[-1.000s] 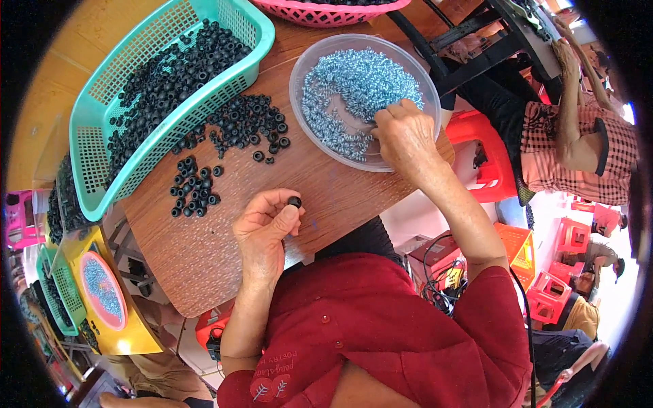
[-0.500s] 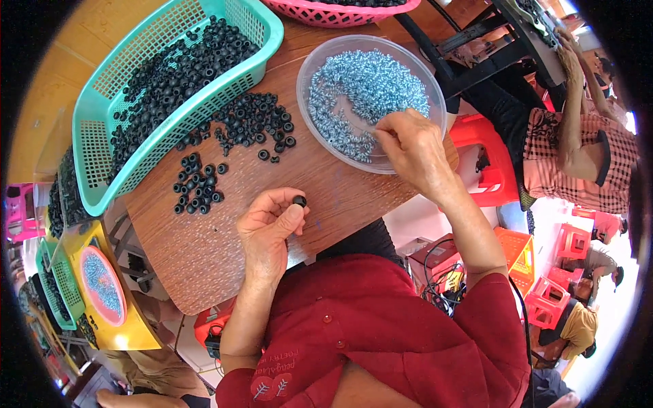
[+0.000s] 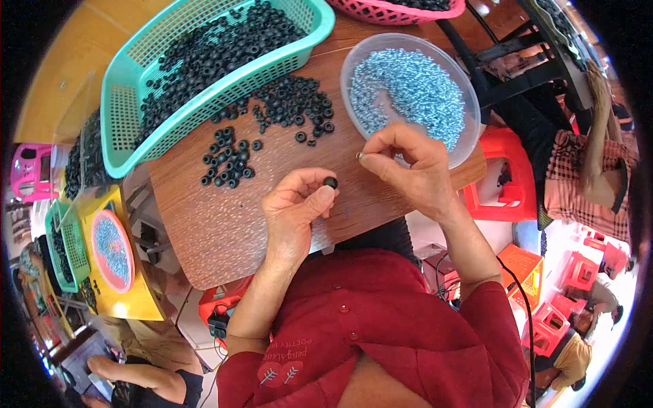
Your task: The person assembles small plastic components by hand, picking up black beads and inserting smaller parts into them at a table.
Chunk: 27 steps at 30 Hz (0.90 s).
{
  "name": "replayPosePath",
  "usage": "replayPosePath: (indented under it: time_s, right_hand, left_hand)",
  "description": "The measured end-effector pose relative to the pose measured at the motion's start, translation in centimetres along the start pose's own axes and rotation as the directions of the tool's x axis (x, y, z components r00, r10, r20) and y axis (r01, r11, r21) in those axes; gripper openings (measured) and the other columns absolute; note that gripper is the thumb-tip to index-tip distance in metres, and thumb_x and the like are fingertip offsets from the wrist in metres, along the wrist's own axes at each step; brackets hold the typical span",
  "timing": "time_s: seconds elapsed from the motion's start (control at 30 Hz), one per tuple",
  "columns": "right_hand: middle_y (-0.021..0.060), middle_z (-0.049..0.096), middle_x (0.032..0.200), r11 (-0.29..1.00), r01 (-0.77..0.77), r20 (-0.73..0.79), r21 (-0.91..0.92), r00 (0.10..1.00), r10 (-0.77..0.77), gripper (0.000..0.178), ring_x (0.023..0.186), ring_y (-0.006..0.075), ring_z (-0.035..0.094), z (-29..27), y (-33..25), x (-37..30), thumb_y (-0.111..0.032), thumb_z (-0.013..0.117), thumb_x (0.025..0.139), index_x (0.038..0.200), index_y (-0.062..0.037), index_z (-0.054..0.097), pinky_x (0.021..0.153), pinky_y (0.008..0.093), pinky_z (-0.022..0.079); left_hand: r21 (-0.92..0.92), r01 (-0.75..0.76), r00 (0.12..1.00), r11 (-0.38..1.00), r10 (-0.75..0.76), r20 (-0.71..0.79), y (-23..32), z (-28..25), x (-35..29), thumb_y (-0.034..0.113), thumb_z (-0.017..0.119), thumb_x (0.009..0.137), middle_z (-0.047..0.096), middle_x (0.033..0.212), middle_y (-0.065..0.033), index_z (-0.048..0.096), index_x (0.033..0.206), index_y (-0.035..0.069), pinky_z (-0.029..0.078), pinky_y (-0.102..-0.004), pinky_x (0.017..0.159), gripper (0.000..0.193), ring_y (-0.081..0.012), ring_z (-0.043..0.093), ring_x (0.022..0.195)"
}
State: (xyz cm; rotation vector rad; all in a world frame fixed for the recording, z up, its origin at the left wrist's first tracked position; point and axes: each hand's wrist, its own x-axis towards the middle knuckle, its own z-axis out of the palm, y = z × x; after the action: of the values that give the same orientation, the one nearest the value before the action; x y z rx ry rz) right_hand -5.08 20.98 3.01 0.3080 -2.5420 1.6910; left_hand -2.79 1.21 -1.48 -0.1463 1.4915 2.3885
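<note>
My left hand (image 3: 299, 204) holds a small black round rubber-like part (image 3: 330, 183) between thumb and fingertips, over the near part of the wooden table (image 3: 211, 231). To its right, my right hand (image 3: 415, 160) pinches a tiny shiny piece (image 3: 359, 156) whose exact form is too small to tell. Behind the right hand stands a round clear plastic tub (image 3: 469, 129) filled with small shiny light-blue pieces (image 3: 415, 81). Loose black parts like the held one lie on the table in a small group (image 3: 228, 160) and a larger pile (image 3: 292, 98).
A turquoise plastic basket (image 3: 122, 136) full of black parts stands at the back left, with a pink basket (image 3: 360, 10) behind. Right of the table is a red stool (image 3: 507, 177). Other people work at neighbouring tables, including a yellow one (image 3: 136, 272) on the left.
My right hand has come out of the tub toward my left hand, with a tiny piece now showing in its pinch. My left hand still holds the black part. The whole view has shifted.
</note>
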Motion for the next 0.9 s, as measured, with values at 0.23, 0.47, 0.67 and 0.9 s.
replayPosePath:
  time_s: [0.23, 0.47, 0.67, 0.9]
  right_hand:
    - [-0.0004, 0.058, 0.082, 0.996, -0.060, 0.115, 0.070, 0.992, 0.051, 0.010, 0.071, 0.0061, 0.051, 2.8, -0.9, -0.4, -0.001, 0.071, 0.079, 0.087, -0.0020, 0.065, 0.059, 0.0214, 0.039]
    - [0.0079, 0.059, 0.076, 0.995, 0.100, 0.106, -0.004, 0.989, -0.099, 0.011, 0.071, 0.0233, 0.056, 4.0, -1.2, -0.3, -0.001, 0.069, 0.076, 0.084, -0.0031, 0.061, 0.064, 0.0328, 0.045]
    - [0.0079, 0.060, 0.076, 0.971, 0.210, 0.127, -0.115, 0.973, -0.195, 0.011, 0.073, 0.0257, 0.056, 4.1, -1.5, -0.2, -0.002, 0.069, 0.075, 0.082, -0.0031, 0.061, 0.064, 0.0352, 0.045]
    - [0.0062, 0.062, 0.075, 0.999, -0.018, 0.170, 0.032, 0.985, 0.013, 0.012, 0.070, 0.0178, 0.058, 4.3, -1.8, -0.2, -0.003, 0.070, 0.076, 0.084, -0.0015, 0.061, 0.062, 0.0316, 0.045]
  left_hand:
    - [-0.002, -0.088, 0.996, 0.996, 0.088, 0.013, 0.4, -0.7, -0.3, 0.006, 0.068, 0.086, 0.066, 0.091, -0.0034, 0.063, 0.107, -0.002, 0.046, -0.0193, 0.062, 0.024, -0.0063, 0.056, 0.073]
    - [0.019, -0.134, 0.991, 0.991, 0.134, -0.002, 0.4, -1.3, -0.8, 0.004, 0.067, 0.087, 0.063, 0.094, -0.0004, 0.063, 0.109, -0.001, 0.045, -0.0171, 0.065, 0.023, -0.0042, 0.054, 0.076]
    - [0.062, -0.168, 0.986, 0.984, 0.169, -0.003, 0.4, -1.4, -1.1, 0.002, 0.067, 0.087, 0.062, 0.092, 0.0002, 0.064, 0.109, -0.001, 0.045, -0.0175, 0.066, 0.022, -0.0041, 0.054, 0.076]
    - [0.059, -0.178, 0.984, 0.982, 0.178, 0.002, 0.2, -1.9, -1.2, 0.002, 0.068, 0.086, 0.063, 0.091, -0.0017, 0.065, 0.106, -0.002, 0.047, -0.0188, 0.066, 0.021, -0.0066, 0.056, 0.076]
